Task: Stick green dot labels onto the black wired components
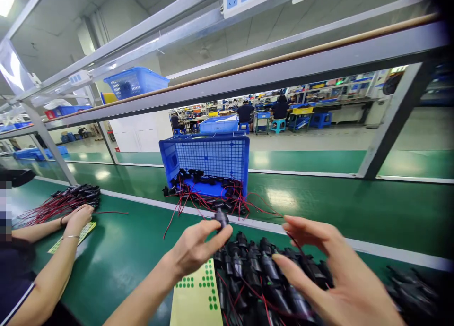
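Pinched 1 black motor between thumb and fingers of the left hand, in front of a blue crate. Held the right hand with thumb and fingertips wide apart, over the right part of a dense spread of black motors on the green tabletop. Noted red wires tangled at the crate's mouth, with 1 running out toward the right fingertips; could not tell whether touching them or only passing behind. Had a yellow sheet of green dot stickers just below the left hand, beside the spread motors. Saw the crate tipped on its side, opening turned toward the hands, with more motors lying inside and spilling past its lower edge. Noticed at the left a co-worker's hands near a heap of wired motors, with another dotted sheet underneath. Glimpsed overhead a blue basket by the shelf rail and a white power strip, and farther back, beyond the table, people seated on low stools.
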### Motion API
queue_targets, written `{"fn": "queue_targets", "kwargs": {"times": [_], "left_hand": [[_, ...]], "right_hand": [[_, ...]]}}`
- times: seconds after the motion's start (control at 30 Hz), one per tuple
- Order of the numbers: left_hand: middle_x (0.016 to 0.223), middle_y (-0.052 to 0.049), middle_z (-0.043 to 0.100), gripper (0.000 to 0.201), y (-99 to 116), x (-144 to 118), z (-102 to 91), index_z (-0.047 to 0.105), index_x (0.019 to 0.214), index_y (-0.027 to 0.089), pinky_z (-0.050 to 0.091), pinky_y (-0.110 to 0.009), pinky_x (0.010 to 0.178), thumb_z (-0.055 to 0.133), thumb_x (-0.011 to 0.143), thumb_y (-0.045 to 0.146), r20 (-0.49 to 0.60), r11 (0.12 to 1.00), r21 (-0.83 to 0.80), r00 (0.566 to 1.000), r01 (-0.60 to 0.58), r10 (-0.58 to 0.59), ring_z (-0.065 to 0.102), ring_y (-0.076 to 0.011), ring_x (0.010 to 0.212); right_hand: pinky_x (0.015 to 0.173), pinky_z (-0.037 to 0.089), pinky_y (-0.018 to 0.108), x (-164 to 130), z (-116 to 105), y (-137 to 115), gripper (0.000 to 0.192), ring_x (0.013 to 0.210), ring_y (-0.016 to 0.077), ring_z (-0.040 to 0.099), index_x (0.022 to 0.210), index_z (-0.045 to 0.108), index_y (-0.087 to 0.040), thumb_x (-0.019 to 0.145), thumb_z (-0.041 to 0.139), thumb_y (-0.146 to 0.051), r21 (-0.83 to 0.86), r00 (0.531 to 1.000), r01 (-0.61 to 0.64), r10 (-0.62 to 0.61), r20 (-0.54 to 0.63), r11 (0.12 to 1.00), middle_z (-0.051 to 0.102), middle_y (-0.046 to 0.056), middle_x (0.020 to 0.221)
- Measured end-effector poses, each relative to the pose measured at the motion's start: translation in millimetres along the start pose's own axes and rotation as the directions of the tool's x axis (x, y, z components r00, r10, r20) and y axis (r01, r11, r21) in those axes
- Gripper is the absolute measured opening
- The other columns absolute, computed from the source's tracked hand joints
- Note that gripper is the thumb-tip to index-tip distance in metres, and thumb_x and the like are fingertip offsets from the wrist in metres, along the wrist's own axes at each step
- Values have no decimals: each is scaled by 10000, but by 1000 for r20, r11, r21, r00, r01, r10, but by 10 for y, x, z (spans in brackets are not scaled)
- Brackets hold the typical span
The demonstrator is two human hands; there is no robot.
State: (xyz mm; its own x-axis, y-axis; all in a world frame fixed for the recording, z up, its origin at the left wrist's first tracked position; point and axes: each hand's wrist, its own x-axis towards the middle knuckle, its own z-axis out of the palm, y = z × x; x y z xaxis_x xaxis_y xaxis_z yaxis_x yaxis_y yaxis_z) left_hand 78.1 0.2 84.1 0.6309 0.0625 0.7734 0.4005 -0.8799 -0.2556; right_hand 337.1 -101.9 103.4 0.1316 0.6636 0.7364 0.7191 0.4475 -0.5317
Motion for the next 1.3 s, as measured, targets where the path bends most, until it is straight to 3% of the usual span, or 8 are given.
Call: {"fn": "queue_targets", "kwargs": {"times": [0.3, 0.4, 0.5, 0.57, 0.73, 0.9, 1.0, 1.3], "left_hand": [[994, -81, 627, 291, 541, -98, -403, 642, 1229, 104, 647, -264, 798, 519, 967, 69, -57, 993, -75, 994, -94, 89, 686, -160, 851], [1110, -107, 631, 435, 717, -177, -367, 487, 1422, 171, 619, -301, 892, 464, 997, 83, -104, 947, -273, 974, 169, -203, 675, -186, 1013], [1249, -113, 613, 357, 881, -173, -338, 426, 1419, 240, 560, -342, 995, 386, 1067, 203, 87, 490, -666, 711, 562, -698, 654, -179, 1114], [1270, -113, 627, 312, 939, -109, -346, 481, 1345, 230, 518, -369, 1030, 437, 1068, 366, 331, 139, -771, 577, 622, -747, 637, -201, 1152], [1178, -108, 683, 478, 949, 66, -420, 591, 1205, 181, 442, -390, 1027, 710, 897, 526, 500, -48, -749, 515, 661, -696, 615, -243, 1114], [1175, -70, 604, 432, 959, -76, -426, 504, 1275, 225, 399, -401, 1030, 577, 976, 528, 551, -142, -791, 594, 595, -586, 564, -219, 1114], [1077, -33, 534, 480, 979, -175, -401, 509, 1187, 228, 405, -355, 910, 636, 898, 589, 537, -190, -821, 615, 539, -578, 512, -188, 965], [896, -2, 439, 280, 1072, -58, -446, 484, 955, 205, 314, -304, 732, 660, 774, 327, 534, 4, -756, 620, 655, -575, 383, -167, 804]], "right_hand": [[1010, 585, 327, -221, 495, -158, 786, 1149, 177, 720, 1582, 231, -361, 900, 581, -189, 255, 901, 119, -213, 378, 960, 684, 39, 1322], [992, 595, 315, -244, 492, -155, 741, 1128, 186, 737, 1579, 272, -327, 918, 574, -183, 258, 925, 199, -268, 269, 945, 709, 59, 1293], [960, 613, 332, -202, 469, -174, 731, 1136, 210, 735, 1578, 280, -294, 930, 573, -123, 255, 910, 356, -396, 124, 899, 712, 96, 1292], [923, 626, 349, -170, 472, -191, 748, 1120, 221, 740, 1574, 282, -290, 923, 573, -61, 238, 862, 469, -500, 89, 851, 720, 112, 1279], [929, 618, 377, -177, 480, -213, 738, 1112, 226, 735, 1549, 332, -287, 918, 599, -12, 185, 764, 611, -635, 118, 770, 744, 120, 1249], [949, 605, 297, -162, 273, -263, 661, 1072, 192, 742, 1500, 379, -297, 914, 663, -188, 258, 877, 311, -381, 293, 915, 734, 59, 1210], [805, 612, 215, -84, 145, -336, 278, 885, 153, 748, 1197, 596, -324, 942, 652, -225, 294, 903, 140, -244, 353, 946, 741, -9, 1001], [698, 567, 241, -105, 120, -569, 150, 784, 170, 666, 778, 609, -251, 924, 594, -225, 470, 752, -290, -105, 650, 834, 666, 12, 857]]}}
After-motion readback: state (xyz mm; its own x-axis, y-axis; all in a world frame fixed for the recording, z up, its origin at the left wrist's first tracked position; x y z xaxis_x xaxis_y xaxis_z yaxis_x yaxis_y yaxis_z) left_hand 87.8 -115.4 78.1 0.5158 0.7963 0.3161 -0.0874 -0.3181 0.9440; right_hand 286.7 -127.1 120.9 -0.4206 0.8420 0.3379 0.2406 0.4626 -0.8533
